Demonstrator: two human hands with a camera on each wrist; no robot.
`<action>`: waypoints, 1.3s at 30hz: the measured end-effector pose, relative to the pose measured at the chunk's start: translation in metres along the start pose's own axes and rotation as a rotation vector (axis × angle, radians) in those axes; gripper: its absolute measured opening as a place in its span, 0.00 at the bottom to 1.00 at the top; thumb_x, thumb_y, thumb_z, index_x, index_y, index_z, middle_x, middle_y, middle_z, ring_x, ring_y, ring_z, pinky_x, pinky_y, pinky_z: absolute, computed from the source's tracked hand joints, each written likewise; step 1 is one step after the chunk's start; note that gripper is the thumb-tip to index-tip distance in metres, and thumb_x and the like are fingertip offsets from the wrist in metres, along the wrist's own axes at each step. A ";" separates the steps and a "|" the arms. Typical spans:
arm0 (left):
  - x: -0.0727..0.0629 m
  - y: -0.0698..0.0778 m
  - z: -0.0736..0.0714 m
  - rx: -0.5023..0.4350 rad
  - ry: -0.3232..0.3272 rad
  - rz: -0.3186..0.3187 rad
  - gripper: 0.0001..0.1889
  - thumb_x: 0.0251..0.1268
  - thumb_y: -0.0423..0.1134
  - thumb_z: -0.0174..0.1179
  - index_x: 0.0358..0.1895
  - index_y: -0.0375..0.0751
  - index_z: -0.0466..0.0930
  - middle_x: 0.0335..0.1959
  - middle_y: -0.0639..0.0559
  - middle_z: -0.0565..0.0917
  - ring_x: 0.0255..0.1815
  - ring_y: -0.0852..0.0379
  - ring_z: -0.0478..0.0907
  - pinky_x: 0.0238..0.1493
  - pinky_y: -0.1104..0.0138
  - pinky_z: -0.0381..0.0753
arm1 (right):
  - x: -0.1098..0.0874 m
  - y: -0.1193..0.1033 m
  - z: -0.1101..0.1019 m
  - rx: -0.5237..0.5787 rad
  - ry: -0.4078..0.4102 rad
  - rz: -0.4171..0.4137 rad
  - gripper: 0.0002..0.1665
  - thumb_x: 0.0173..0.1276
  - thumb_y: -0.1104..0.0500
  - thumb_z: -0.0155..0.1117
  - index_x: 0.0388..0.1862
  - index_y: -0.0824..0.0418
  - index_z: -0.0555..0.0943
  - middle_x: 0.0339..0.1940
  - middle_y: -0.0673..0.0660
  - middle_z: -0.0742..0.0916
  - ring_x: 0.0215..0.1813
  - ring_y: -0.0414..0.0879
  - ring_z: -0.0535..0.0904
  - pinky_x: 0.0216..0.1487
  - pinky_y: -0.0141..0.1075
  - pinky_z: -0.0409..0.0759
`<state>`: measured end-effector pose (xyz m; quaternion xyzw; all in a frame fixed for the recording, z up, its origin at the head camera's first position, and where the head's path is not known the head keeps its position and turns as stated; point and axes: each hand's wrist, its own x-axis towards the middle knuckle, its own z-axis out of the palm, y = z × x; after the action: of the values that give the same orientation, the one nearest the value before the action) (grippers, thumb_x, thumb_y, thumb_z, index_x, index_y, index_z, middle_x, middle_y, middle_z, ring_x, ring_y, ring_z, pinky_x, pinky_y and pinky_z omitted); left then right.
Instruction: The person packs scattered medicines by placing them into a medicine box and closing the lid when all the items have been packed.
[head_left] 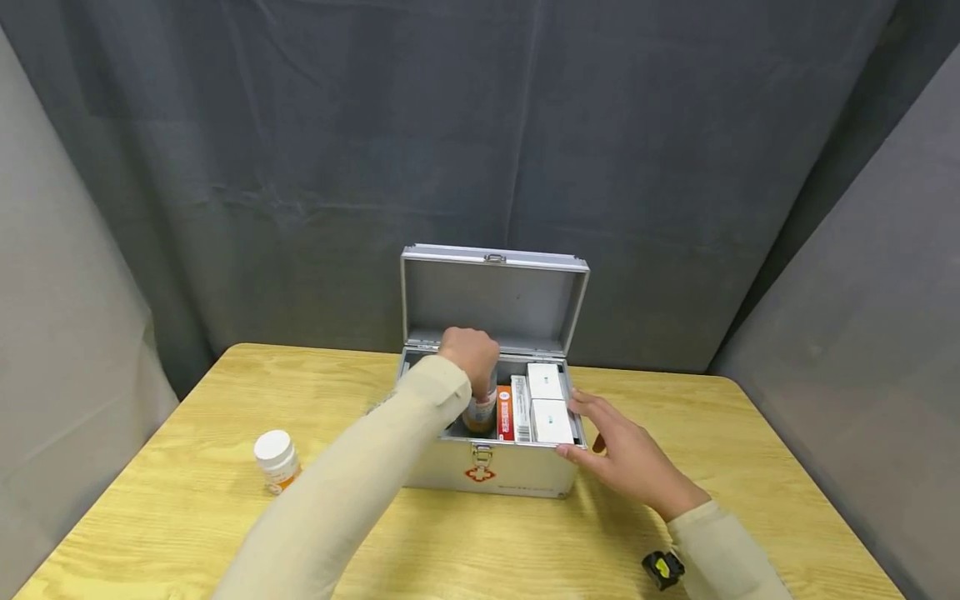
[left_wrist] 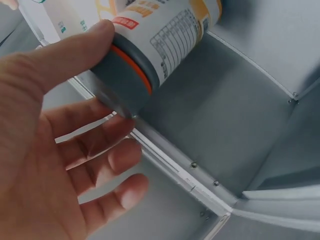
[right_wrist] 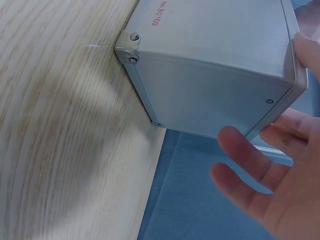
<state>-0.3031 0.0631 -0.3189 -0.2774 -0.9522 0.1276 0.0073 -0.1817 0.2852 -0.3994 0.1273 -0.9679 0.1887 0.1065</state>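
Observation:
An aluminium first-aid box (head_left: 442, 467) stands with its lid (head_left: 495, 300) raised. My left hand (head_left: 470, 354) reaches down inside it and holds a bottle (head_left: 480, 414). In the left wrist view, the thumb presses beside the dark cap of the bottle (left_wrist: 170, 40); fingertips meet the cap's other side, and the lower fingers spread apart. At the box's front right corner is my right hand (head_left: 626, 450), thumb at the front rim and fingertips along the side rim. In the right wrist view, two fingers of this hand (right_wrist: 290, 175) stretch loosely past the side wall.
White cartons (head_left: 551, 421), a slim white box (head_left: 521, 408) and a red box (head_left: 506, 412) fill the box's right part. A white-capped bottle (head_left: 276, 461) stands on the table (head_left: 187, 517) at left. A small black object (head_left: 663, 570) is by the right sleeve. Grey curtains surround the table.

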 end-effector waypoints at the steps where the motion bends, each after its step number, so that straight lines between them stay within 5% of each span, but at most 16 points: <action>1: 0.000 0.000 0.002 -0.011 -0.007 -0.002 0.20 0.51 0.52 0.75 0.46 0.51 0.87 0.41 0.57 0.88 0.40 0.57 0.83 0.42 0.62 0.84 | 0.000 0.000 0.001 0.001 -0.001 -0.001 0.43 0.66 0.33 0.63 0.72 0.56 0.70 0.77 0.57 0.70 0.35 0.35 0.77 0.37 0.31 0.78; 10: 0.005 0.000 0.010 -0.043 -0.022 -0.001 0.21 0.51 0.52 0.76 0.47 0.51 0.87 0.40 0.56 0.88 0.39 0.57 0.83 0.43 0.62 0.84 | -0.002 0.001 0.007 0.008 0.010 0.014 0.44 0.64 0.32 0.64 0.72 0.54 0.71 0.77 0.54 0.70 0.34 0.33 0.75 0.36 0.29 0.77; 17: 0.007 0.007 0.019 -0.014 0.039 0.015 0.20 0.46 0.49 0.79 0.45 0.51 0.87 0.40 0.57 0.88 0.39 0.57 0.84 0.41 0.61 0.86 | -0.007 0.000 0.012 0.010 0.001 0.013 0.44 0.64 0.30 0.63 0.71 0.54 0.71 0.76 0.54 0.71 0.32 0.31 0.75 0.36 0.28 0.77; 25: 0.005 0.013 0.009 -0.096 0.062 0.040 0.14 0.52 0.40 0.74 0.44 0.47 0.88 0.42 0.53 0.89 0.42 0.55 0.85 0.39 0.62 0.87 | -0.009 0.003 0.006 -0.025 0.045 0.008 0.42 0.64 0.34 0.65 0.70 0.56 0.72 0.75 0.54 0.73 0.31 0.30 0.73 0.34 0.28 0.76; 32: 0.004 0.004 0.000 -0.130 0.032 0.009 0.13 0.53 0.41 0.73 0.43 0.45 0.87 0.40 0.53 0.88 0.39 0.57 0.83 0.36 0.64 0.86 | -0.002 0.001 0.005 -0.020 0.038 0.002 0.43 0.65 0.33 0.63 0.71 0.55 0.71 0.76 0.55 0.72 0.34 0.32 0.76 0.36 0.29 0.78; 39: 0.001 -0.001 0.000 -0.019 -0.007 0.098 0.21 0.48 0.49 0.78 0.47 0.49 0.87 0.44 0.56 0.88 0.44 0.57 0.84 0.45 0.62 0.86 | -0.001 -0.005 0.004 -0.032 0.027 -0.006 0.41 0.66 0.33 0.62 0.70 0.55 0.72 0.76 0.54 0.72 0.33 0.31 0.75 0.34 0.29 0.76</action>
<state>-0.3045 0.0628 -0.3191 -0.3233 -0.9387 0.1197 -0.0051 -0.1799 0.2793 -0.4015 0.1261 -0.9689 0.1744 0.1222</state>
